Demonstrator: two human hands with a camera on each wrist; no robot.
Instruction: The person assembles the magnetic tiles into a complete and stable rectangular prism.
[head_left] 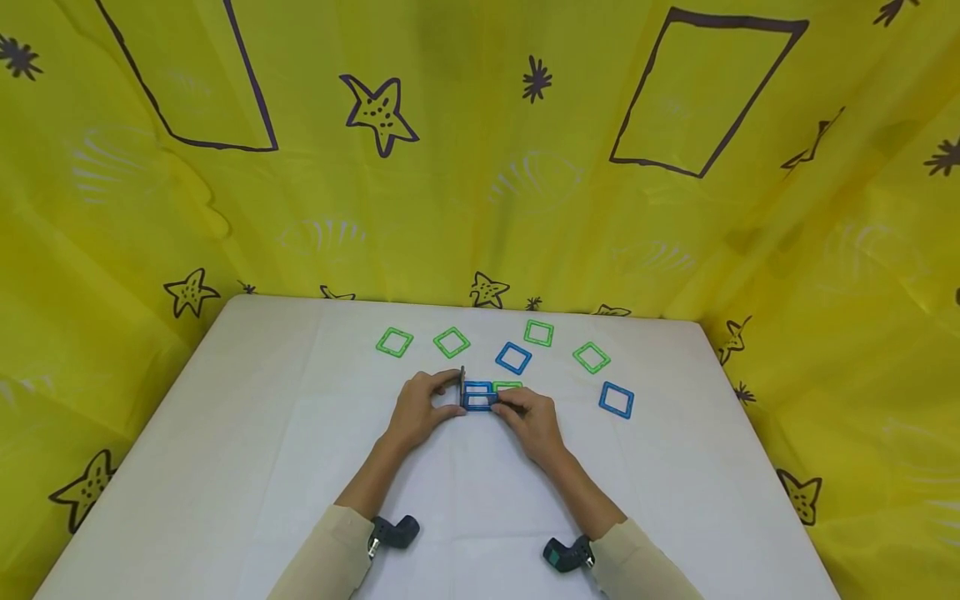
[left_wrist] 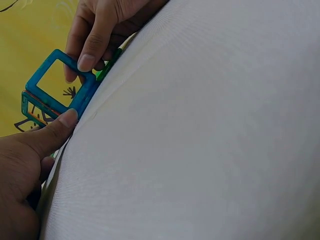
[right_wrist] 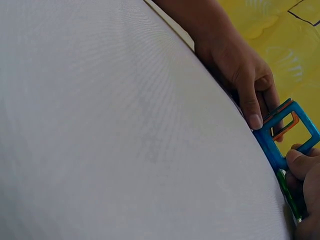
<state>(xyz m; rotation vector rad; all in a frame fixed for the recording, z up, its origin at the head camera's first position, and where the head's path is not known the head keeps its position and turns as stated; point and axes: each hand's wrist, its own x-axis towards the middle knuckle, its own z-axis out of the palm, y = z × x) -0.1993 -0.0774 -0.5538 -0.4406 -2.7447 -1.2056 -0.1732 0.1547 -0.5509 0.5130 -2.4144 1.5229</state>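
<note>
My left hand [head_left: 415,411] holds an upright magnetic tile [head_left: 462,385], seen edge-on in the head view. That tile's colour is hard to tell, though orange shows through the frame in the right wrist view. Against it stands a blue square magnetic tile [left_wrist: 44,68], pinched near its right side between the thumb and fingers of my right hand [head_left: 536,421]. My left thumb touches this blue tile's lower corner in the left wrist view. Behind it are another blue tile [head_left: 477,383] and a green tile [head_left: 507,384], partly hidden by the right fingers.
Green square tiles [head_left: 394,342] lie scattered along the back of the white table [head_left: 360,333]. Two loose blue tiles lie there too, one at the back [head_left: 513,358] and another blue tile [head_left: 617,400] to the right. A yellow patterned curtain [head_left: 450,208] surrounds the table.
</note>
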